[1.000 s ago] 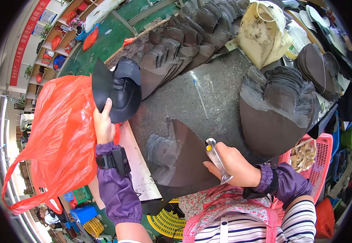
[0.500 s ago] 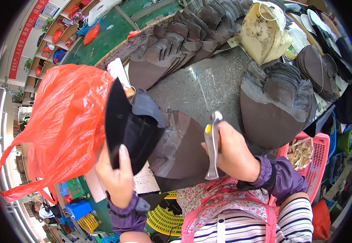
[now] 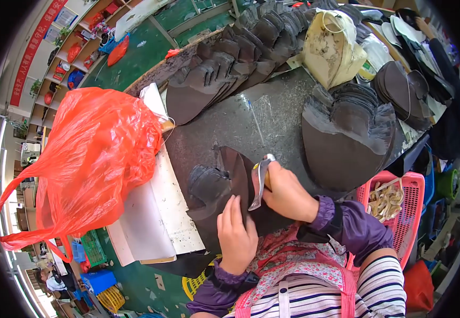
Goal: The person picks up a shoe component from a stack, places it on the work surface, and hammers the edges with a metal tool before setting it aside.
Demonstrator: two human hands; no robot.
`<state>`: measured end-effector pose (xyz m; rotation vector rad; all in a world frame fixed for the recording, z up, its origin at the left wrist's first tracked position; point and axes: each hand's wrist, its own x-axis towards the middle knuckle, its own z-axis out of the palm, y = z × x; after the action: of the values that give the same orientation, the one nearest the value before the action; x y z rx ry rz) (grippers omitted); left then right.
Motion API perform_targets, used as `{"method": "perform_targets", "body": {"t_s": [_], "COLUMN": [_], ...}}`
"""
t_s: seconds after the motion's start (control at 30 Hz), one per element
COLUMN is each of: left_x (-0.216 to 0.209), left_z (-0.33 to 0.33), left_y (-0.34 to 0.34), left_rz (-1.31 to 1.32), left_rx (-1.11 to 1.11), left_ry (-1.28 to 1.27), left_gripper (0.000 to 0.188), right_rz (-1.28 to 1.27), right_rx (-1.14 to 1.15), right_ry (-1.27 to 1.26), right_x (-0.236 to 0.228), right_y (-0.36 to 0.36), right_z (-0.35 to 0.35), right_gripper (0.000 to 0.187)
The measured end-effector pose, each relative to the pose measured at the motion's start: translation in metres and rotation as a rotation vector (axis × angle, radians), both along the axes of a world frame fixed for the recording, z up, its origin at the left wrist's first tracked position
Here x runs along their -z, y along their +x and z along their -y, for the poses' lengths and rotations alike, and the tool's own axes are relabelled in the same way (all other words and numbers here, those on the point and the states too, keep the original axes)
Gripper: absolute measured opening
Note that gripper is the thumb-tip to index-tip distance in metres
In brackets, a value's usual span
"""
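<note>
My left hand (image 3: 238, 228) rests with its fingers stretched out on a dark curved shoe-upper piece (image 3: 209, 209), which lies near the front of the dark work table (image 3: 224, 124). Closed around a silver metal hand tool (image 3: 257, 183) with a flared lower end and a yellow spot, my right hand (image 3: 291, 196) is just to the right. The tool's flared end is low beside my left fingertips; whether it touches the piece I cannot tell. More dark pieces lie under the hands, partly hidden by them.
A red plastic bag (image 3: 97, 164) stands at the left beside a pale board (image 3: 174, 212). Stacked dark pieces (image 3: 341, 153) sit on the right, with long overlapping rows (image 3: 190, 100) behind. A stained cream container (image 3: 328, 55) stands at the back; a pink basket (image 3: 413, 206) is at lower right.
The dark piece that my left hand held up is now down on the table, and that hand has moved right, fingers on it. My right hand has shifted slightly left with the tool.
</note>
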<state>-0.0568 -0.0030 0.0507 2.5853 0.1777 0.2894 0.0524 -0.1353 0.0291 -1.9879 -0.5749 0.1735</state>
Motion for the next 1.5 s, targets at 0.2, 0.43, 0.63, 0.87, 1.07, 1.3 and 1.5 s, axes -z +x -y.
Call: {"method": "perform_targets", "body": {"t_s": [0.2,0.43,0.63,0.87,1.07,1.3,1.5], "left_x": [-0.022,0.048,0.025,0.029,0.016,-0.005,-0.022], "left_z": [-0.056,-0.172,-0.202,-0.269,-0.278,-0.273,-0.26], "left_y": [0.076,0.235,0.277,0.298,0.326,0.347,0.365], "left_rz": [-0.079,0.231,-0.328,0.215,0.213,0.182,0.233], "left_rx": [0.08,0.3,0.416,-0.02,-0.068,-0.112,-0.011], "left_ry": [0.004,0.456,0.173,-0.399,-0.295,-0.232,-0.224], "left_gripper": [0.032,0.035,0.034,0.024,0.026,0.027,0.025], "right_rz": [-0.118,-0.153,-0.324,-0.334,-0.364,-0.391,-0.399], "right_rx": [-0.002,-0.133,-0.109,-0.144,-0.122,-0.127,-0.129], "right_ry": [0.071,0.114,0.115,0.121,0.118,0.104,0.096], "right_x": [-0.007,-0.006,-0.015,-0.014,-0.008,-0.004,-0.007], "right_y": [-0.011,-0.015,-0.002,-0.005,-0.003,-0.004,-0.006], "right_z": [0.001,0.01,0.024,0.019,0.018,0.015,0.015], "right_gripper": [0.021,0.022,0.022,0.028,0.023,0.03,0.031]}}
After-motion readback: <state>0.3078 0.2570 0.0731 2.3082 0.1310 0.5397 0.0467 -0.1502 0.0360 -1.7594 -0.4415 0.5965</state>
